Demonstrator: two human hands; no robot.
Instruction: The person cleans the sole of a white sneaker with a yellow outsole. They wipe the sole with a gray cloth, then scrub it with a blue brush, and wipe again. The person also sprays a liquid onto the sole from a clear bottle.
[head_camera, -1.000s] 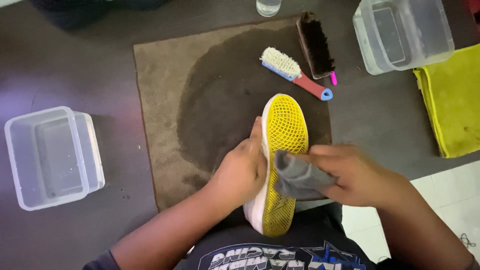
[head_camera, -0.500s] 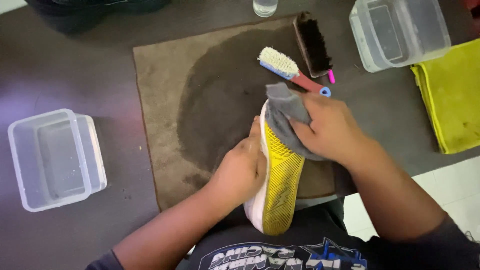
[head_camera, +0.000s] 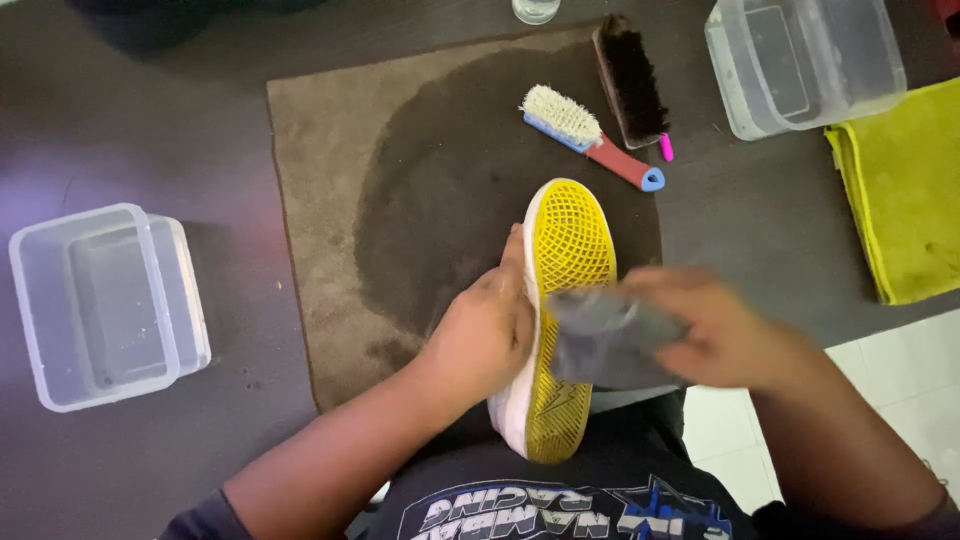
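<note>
Left hand (head_camera: 480, 335) grips the white shoe with a yellow sole (head_camera: 562, 300) sole-up, so right hand (head_camera: 725, 335), clutching a grey cloth (head_camera: 600, 345), can rub it.

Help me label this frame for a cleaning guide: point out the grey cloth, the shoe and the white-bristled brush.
grey cloth (head_camera: 600, 345), head view, middle of the bunched fabric.
shoe (head_camera: 570, 240), head view, yellow patterned sole near the toe.
white-bristled brush (head_camera: 560, 115), head view, on the bristles.
</note>
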